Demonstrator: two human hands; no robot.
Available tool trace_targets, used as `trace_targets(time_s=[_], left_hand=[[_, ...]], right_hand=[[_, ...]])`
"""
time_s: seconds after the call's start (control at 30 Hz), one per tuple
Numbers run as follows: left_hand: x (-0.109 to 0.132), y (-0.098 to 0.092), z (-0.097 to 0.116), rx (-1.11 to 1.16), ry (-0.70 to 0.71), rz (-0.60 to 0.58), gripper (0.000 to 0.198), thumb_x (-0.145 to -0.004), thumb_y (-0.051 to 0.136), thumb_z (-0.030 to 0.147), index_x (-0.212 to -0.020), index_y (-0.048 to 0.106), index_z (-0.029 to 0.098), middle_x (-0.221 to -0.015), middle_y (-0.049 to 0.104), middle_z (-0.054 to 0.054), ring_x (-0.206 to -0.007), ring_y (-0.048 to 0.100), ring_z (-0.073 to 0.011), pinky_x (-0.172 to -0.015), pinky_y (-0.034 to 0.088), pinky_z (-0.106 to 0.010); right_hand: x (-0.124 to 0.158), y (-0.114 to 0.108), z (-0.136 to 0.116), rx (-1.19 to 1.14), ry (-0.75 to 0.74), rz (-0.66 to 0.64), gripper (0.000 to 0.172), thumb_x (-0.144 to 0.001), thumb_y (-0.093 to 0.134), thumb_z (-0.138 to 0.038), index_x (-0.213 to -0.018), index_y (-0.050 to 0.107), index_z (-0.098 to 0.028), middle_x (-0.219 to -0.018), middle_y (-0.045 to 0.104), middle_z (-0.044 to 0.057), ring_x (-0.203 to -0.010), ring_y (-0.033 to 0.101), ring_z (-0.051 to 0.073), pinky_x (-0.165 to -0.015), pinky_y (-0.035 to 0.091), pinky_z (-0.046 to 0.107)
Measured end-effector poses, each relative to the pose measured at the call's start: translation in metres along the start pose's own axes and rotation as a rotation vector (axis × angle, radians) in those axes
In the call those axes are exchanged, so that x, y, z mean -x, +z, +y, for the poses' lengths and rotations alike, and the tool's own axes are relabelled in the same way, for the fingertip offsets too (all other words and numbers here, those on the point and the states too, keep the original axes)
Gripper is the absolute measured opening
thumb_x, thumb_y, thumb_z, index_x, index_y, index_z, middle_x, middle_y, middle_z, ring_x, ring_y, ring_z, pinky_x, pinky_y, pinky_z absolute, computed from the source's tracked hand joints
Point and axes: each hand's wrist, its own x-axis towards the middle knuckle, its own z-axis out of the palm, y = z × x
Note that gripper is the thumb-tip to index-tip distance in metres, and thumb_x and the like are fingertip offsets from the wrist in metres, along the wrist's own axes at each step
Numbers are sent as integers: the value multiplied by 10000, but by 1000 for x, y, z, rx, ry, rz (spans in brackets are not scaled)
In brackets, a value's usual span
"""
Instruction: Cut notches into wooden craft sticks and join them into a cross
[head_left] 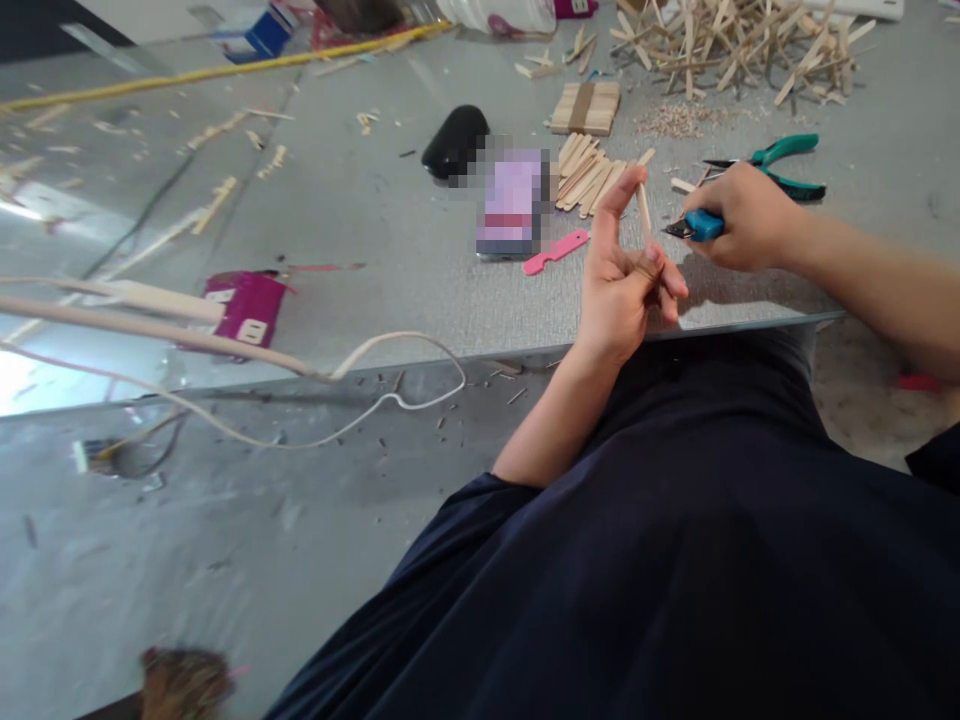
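My left hand [626,280] pinches a thin wooden stick [643,208] upright between thumb and fingers, with the index finger stretched up beside it. My right hand [746,215] is closed around a blue-handled cutter [697,226], whose dark tip points left and sits just right of the stick. Both hands hover over the near edge of the grey table [375,250]. Behind the left hand lies a fan of flat wooden sticks [589,175].
Green-handled pliers [784,165] lie behind my right hand. A pink strip [555,252], a blurred pink phone [511,205] and a black case [455,140] sit mid-table. A heap of cut sticks [735,45] fills the far right. A white cable [390,385] loops off the table's left edge.
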Motion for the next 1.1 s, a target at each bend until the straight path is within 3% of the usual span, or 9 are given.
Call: trace_targets(time_s=[0.27,0.43,0.63,0.77,0.93,1.1], left_hand=[[9,4,11,42,-41,-59,1056,-1117,955,466,-1952,311,427,-725,803,119,-458,682,-122,-461,514,-185],[10,5,7,47,62,-101,1052,-1095,972,531,-1926,356,341,-735,835,89,-440,662,-129,-416,445,-202],[3,-3,-10,-43,88,-92,999,-1126,935,492,-1930,347,424,-755,831,109,-395,511,-88,-430,409,-215],[1,-7,-16,-93,151,-116,910,-1127,918,534,-1882,431,391,-778,843,79,-424,532,-108,-440,422,-240],[-1,-11,-20,-157,153,-97,641,-1136,885,622,-1661,637,349,-736,807,70,-425,525,-111,-470,433,-246],[-3,-10,-17,-210,119,-75,462,-1123,863,727,-1179,794,274,-625,663,72,-475,523,-104,-534,429,-248]], right_hand=[[2,3,6,-166,-60,-47,481,-1039,851,-517,-767,542,-269,-707,551,-11,-805,593,221,-777,453,395],[2,4,6,-206,-85,-52,508,-1041,844,-529,-757,510,-270,-673,473,-21,-786,548,211,-747,422,395],[-1,4,12,-252,-74,-53,551,-1056,876,-501,-730,503,-260,-658,475,-33,-796,542,192,-772,422,393],[-1,3,15,-287,-61,-66,598,-1058,884,-551,-714,493,-258,-665,497,-33,-770,523,177,-758,413,392],[-1,4,15,-322,-62,-41,598,-1038,888,-606,-727,510,-262,-655,458,-43,-759,502,173,-744,424,386],[-1,1,10,-319,-65,-68,570,-1050,896,-567,-744,519,-269,-663,439,-50,-739,445,169,-711,403,376]])
